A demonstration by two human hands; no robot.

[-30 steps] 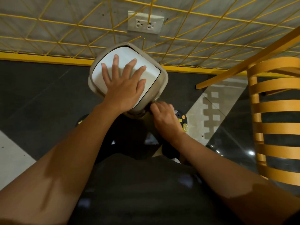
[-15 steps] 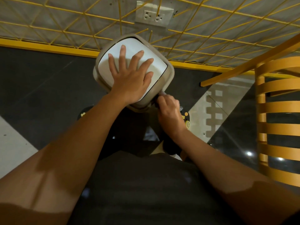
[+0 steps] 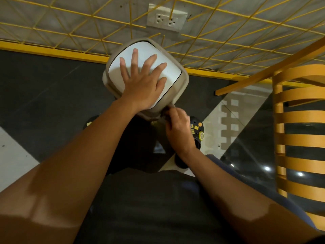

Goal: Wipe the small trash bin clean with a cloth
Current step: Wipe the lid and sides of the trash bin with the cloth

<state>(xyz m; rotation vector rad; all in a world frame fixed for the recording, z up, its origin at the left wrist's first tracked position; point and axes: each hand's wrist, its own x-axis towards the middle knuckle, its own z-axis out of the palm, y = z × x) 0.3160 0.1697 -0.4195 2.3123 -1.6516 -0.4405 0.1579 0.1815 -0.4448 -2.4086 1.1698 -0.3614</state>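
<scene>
The small trash bin (image 3: 182, 85) stands on the dark floor by the wall, a beige body with a white lid (image 3: 116, 73). My left hand (image 3: 142, 85) lies flat on the lid, fingers spread, pressing down. My right hand (image 3: 177, 127) is curled against the bin's near right side, just under the rim. A small pale fold of the cloth (image 3: 169, 110) shows at its fingertips; the rest is hidden inside the hand. The bin's lower body is hidden behind my arms and legs.
A wall socket (image 3: 166, 19) sits behind a yellow wire grid (image 3: 228, 41) just beyond the bin. A yellow slatted chair (image 3: 302, 120) stands close on the right. My dark shoe (image 3: 198, 132) is beside my right hand. A yellow strip (image 3: 52, 51) edges the floor.
The bin has turned a little under my left hand, which stays flat on the lid. My right hand has slid slightly leftward along the bin's near side.
</scene>
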